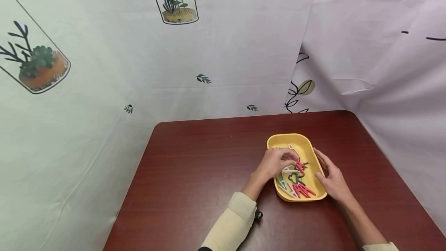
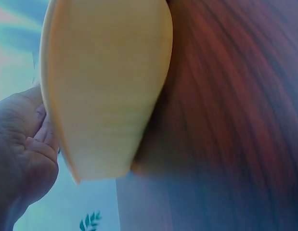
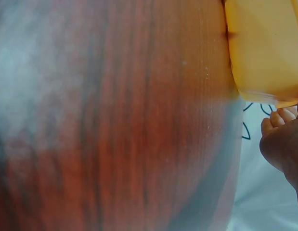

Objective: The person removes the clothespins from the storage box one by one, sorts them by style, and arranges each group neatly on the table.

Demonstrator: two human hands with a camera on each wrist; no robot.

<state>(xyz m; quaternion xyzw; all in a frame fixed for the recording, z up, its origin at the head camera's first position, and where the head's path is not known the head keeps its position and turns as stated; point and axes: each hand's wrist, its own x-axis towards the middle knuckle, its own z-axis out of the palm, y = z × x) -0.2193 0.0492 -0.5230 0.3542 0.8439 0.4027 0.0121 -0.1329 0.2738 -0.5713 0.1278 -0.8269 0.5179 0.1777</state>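
Observation:
A yellow tray [image 1: 283, 139] holds several clothespins in pink, white, pale blue and dark green. My left hand [image 1: 277, 162] reaches over its left rim, thumb and fingertips pinching a pink clothespin [image 1: 300, 166] above the pile. More pink clothespins [image 1: 303, 191] lie at the tray's near end. On the right side, my right hand [image 1: 332, 179] holds the tray's edge, thumb at the rim and fingers along the outer wall. Both wrist views show mainly the tray's outside wall; there the left fingertips are hidden behind the rim.
The tray stands on a dark red wooden table [image 1: 195, 173], right of the middle. A pale cloth backdrop [image 1: 244, 49] with printed plants hangs behind the table and along its sides.

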